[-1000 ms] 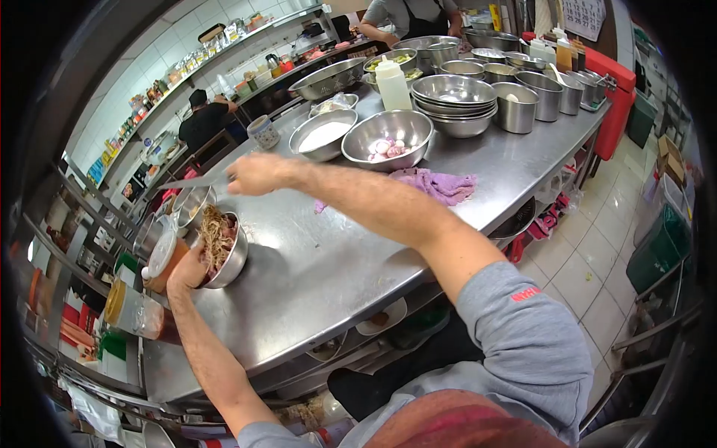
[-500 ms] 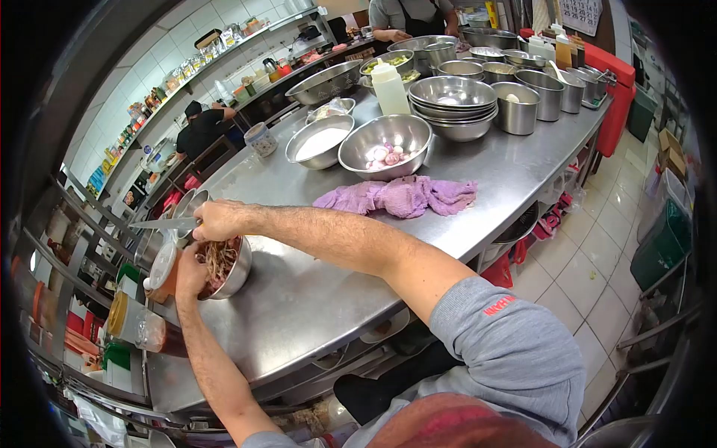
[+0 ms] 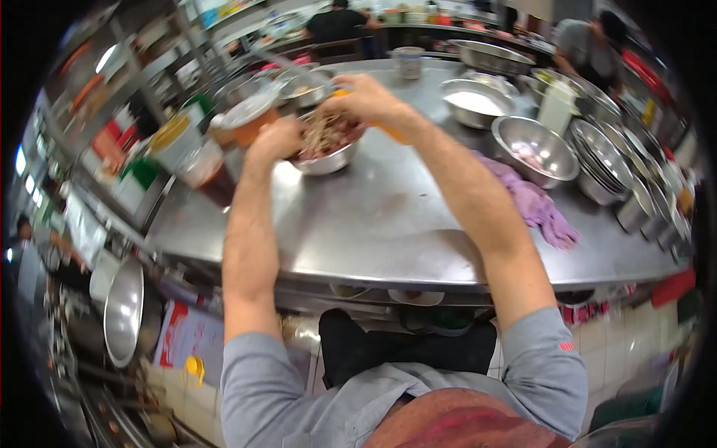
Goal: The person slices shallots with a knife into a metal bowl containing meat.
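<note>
Left hand (image 3: 278,139): fingers bent into shredded meat (image 3: 323,137); pinch unclear. Right hand (image 3: 362,98): closed round a knife (image 3: 285,63), blurred blade pointing away. Steel bowl (image 3: 326,163): between the hands, holding the meat. Handling, as judged: blade angled clear of left fingertips, wrist steady, meat kept inside the rim.

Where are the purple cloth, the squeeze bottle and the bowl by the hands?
Purple cloth (image 3: 529,200), head view: middle folds.
Squeeze bottle (image 3: 556,112), head view: its body.
Metal bowl (image 3: 327,163), head view: its near outer wall.
</note>
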Demonstrator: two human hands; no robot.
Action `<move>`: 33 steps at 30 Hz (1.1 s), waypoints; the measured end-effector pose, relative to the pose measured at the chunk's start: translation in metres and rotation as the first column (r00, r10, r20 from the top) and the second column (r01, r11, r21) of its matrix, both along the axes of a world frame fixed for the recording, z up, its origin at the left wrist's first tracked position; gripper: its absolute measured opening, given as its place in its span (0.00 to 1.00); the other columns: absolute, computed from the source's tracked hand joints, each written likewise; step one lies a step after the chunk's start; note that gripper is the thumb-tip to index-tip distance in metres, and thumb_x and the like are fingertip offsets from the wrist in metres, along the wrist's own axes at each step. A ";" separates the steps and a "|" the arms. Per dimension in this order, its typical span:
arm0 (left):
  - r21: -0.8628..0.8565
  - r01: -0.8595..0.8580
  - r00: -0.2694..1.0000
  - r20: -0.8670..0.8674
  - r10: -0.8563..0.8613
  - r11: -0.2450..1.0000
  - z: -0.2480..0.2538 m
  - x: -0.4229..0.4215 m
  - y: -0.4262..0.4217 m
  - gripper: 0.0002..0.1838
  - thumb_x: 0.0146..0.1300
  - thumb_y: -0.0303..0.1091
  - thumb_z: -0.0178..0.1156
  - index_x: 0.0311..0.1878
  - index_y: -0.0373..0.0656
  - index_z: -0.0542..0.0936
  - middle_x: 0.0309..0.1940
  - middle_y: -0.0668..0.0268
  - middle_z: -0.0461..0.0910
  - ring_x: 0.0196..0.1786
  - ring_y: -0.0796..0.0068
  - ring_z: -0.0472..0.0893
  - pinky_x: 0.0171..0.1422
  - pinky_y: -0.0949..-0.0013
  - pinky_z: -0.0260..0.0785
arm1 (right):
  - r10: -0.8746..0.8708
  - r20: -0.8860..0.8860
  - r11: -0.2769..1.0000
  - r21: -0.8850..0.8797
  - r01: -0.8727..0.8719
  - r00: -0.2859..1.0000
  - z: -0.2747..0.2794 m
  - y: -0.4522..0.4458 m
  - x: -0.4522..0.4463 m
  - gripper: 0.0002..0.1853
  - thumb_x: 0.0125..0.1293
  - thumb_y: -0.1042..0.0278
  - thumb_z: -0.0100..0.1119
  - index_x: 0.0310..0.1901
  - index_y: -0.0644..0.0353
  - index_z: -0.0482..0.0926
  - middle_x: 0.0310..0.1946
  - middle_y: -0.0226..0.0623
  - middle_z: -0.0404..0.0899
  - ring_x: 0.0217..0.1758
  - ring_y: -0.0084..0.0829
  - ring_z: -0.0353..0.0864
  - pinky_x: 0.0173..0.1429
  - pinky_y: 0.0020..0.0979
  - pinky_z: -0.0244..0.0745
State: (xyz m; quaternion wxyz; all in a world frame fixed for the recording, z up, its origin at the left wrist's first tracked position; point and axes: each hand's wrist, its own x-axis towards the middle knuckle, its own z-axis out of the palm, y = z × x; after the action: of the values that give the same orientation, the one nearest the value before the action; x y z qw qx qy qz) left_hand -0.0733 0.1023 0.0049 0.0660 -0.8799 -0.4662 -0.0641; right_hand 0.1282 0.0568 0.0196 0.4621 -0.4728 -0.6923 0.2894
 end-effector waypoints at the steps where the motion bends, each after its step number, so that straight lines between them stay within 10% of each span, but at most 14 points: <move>1: -0.020 -0.033 0.999 -0.015 0.033 0.999 0.003 0.004 -0.009 0.17 0.53 0.38 0.56 0.46 0.50 0.81 0.43 0.57 0.81 0.49 0.60 0.79 0.49 0.53 0.69 | -0.029 0.001 1.000 0.002 0.029 1.000 0.003 -0.008 -0.003 0.34 0.53 0.62 0.66 0.62 0.63 0.67 0.34 0.38 0.79 0.25 0.22 0.77 0.28 0.25 0.71; 10: -0.243 -0.028 0.998 0.049 0.041 0.970 0.001 0.007 0.013 0.23 0.51 0.29 0.54 0.54 0.47 0.77 0.44 0.53 0.80 0.49 0.57 0.79 0.51 0.62 0.70 | -0.113 0.202 0.994 0.021 0.111 0.973 0.010 -0.016 -0.001 0.32 0.58 0.60 0.63 0.63 0.60 0.66 0.16 0.28 0.72 0.12 0.15 0.63 0.16 0.23 0.59; 24: -0.271 -0.070 0.976 -0.218 0.009 0.960 0.016 -0.001 -0.011 0.30 0.51 0.24 0.50 0.62 0.47 0.69 0.51 0.57 0.78 0.54 0.61 0.77 0.57 0.66 0.70 | -0.115 0.249 0.993 0.001 0.118 0.962 0.011 -0.017 0.001 0.31 0.58 0.57 0.63 0.63 0.56 0.67 0.19 0.30 0.73 0.15 0.15 0.65 0.16 0.21 0.60; 30: -0.349 0.159 0.959 0.276 -0.061 0.923 0.020 -0.024 -0.009 0.24 0.56 0.29 0.56 0.58 0.41 0.72 0.42 0.61 0.80 0.43 0.72 0.77 0.49 0.73 0.69 | -0.138 0.216 0.990 0.026 0.136 0.966 0.010 -0.013 0.004 0.31 0.59 0.56 0.63 0.63 0.57 0.67 0.17 0.28 0.71 0.14 0.14 0.65 0.16 0.20 0.60; 33: -0.242 0.331 0.691 0.721 -0.060 0.912 0.014 -0.031 0.007 0.20 0.60 0.33 0.60 0.54 0.37 0.74 0.40 0.68 0.79 0.42 0.77 0.75 0.46 0.73 0.69 | -0.136 0.160 0.991 0.009 0.137 0.978 0.012 -0.016 0.003 0.32 0.59 0.54 0.63 0.64 0.56 0.66 0.16 0.27 0.69 0.13 0.14 0.64 0.16 0.20 0.60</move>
State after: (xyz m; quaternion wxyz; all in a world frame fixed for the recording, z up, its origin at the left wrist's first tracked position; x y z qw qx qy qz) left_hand -0.1042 0.1093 0.0186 -0.2815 -0.8315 -0.3616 -0.3141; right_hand 0.1310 0.0408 0.0317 0.4232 -0.5413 -0.6928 0.2187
